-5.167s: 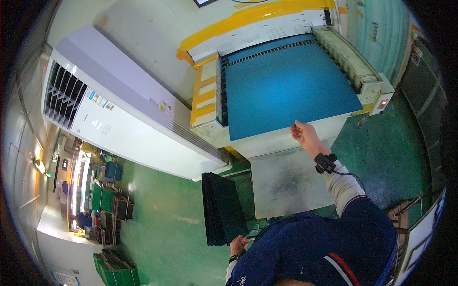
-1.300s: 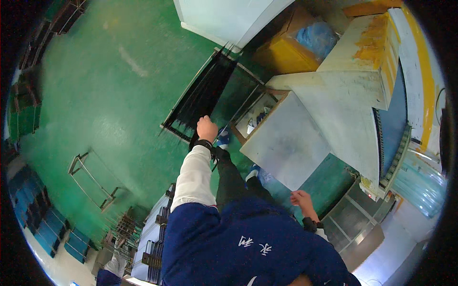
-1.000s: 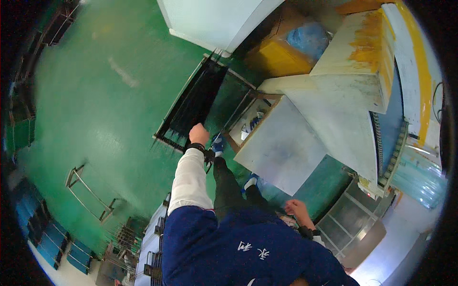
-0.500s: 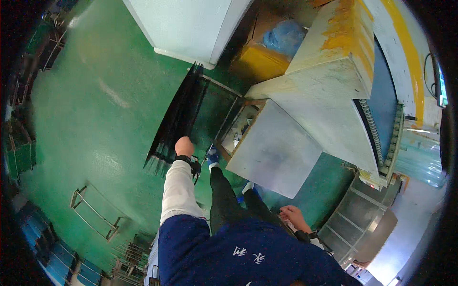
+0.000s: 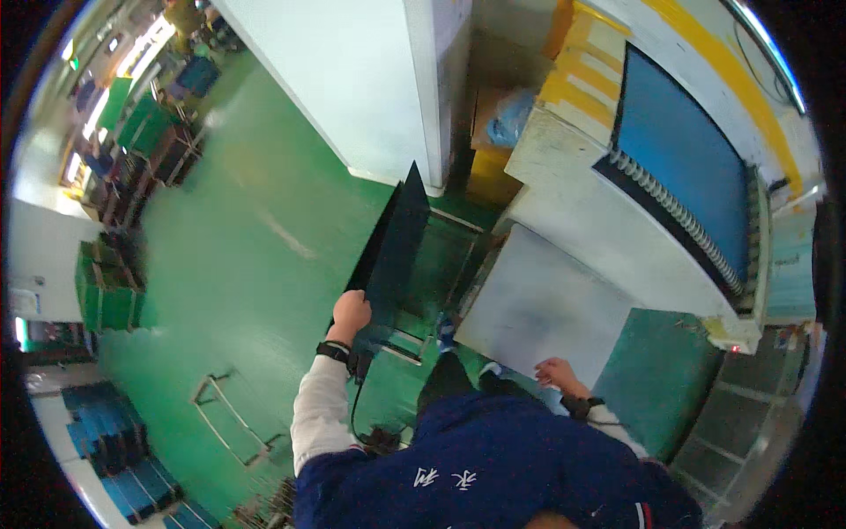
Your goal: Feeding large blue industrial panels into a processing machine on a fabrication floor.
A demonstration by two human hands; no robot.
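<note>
My left hand (image 5: 352,310) is closed on the near edge of a thin black sheet (image 5: 401,251). The sheet stands on its edge, tilted. Beside it, to the left, the narrow dark edge of another sheet shows, with a gap between them near the top. Below is a low metal frame (image 5: 454,220) on the green floor; the sheets hide part of it. My right hand (image 5: 557,374) hovers over the near edge of the grey tabletop (image 5: 546,300). Its fingers are loosely bent and apart, and nothing shows in them.
A machine with a blue belt (image 5: 683,150) and a coiled spring edge stands at the right. Ahead is a white cabinet (image 5: 352,79), with a yellow box (image 5: 491,176) beside it. A metal frame (image 5: 231,419) lies on the floor at left. Blue stacks (image 5: 132,458) stand farther left.
The black sheets in my left hand now stand steeper and show as a smooth face instead of a blurred bundle. My right hand has come forward over the tabletop. The view has shifted.
</note>
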